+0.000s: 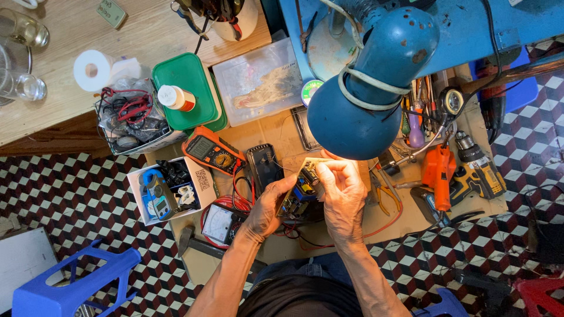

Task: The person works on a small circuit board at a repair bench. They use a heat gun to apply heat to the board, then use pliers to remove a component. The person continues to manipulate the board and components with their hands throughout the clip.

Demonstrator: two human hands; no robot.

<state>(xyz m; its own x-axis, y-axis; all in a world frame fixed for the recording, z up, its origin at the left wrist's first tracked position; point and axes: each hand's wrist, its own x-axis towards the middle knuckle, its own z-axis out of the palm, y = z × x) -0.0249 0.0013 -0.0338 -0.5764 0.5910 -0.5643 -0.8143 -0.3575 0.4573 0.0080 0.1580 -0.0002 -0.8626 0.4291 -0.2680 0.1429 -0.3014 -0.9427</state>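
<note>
The blue lamp head (358,111) hangs just above the circuit board (299,194), crowding it from above. An orange multimeter (212,152) blocks the left and a cordless drill (479,167) the right.

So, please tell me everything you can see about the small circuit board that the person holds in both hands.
The small circuit board is a rectangular piece crowded with parts: blue blocks, yellow pieces and dark components, too small to name. It is held tilted above the brown cardboard-covered worktop, just under the blue metal lamp shade, whose light falls on its upper edge. The left hand grips its lower left side; the right hand pinches its upper right corner. Red and black wires lie beneath it; whether they join it is unclear.
</note>
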